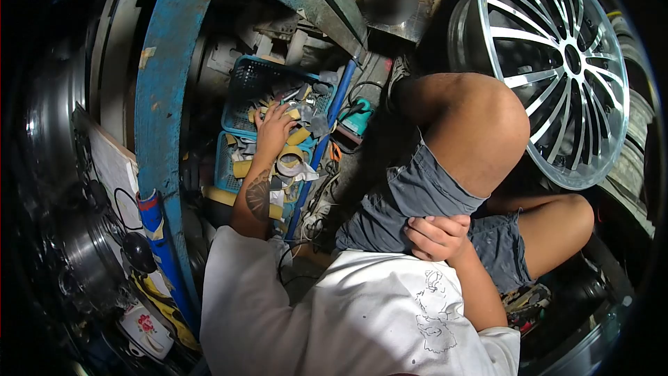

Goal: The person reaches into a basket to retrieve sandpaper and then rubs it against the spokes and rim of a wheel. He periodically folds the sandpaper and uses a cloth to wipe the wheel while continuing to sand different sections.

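Left hand (pixel 276 124): over upper blue basket (pixel 243 85), touching scraps; grip spread, can't tell if pinching any.
Right hand (pixel 438 238): on grey shorts (pixel 379 219); grip curled, palm hidden, can't tell if holding.
Scraps (pixel 318 125): heaped in upper basket, around left fingers.
Lower basket (pixel 223 163): just beside, more scraps.
Wheel (pixel 571 75): well apart.

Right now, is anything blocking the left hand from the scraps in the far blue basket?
Nothing visible is. The left hand reaches over the near basket and is right in among the scraps in the far basket.
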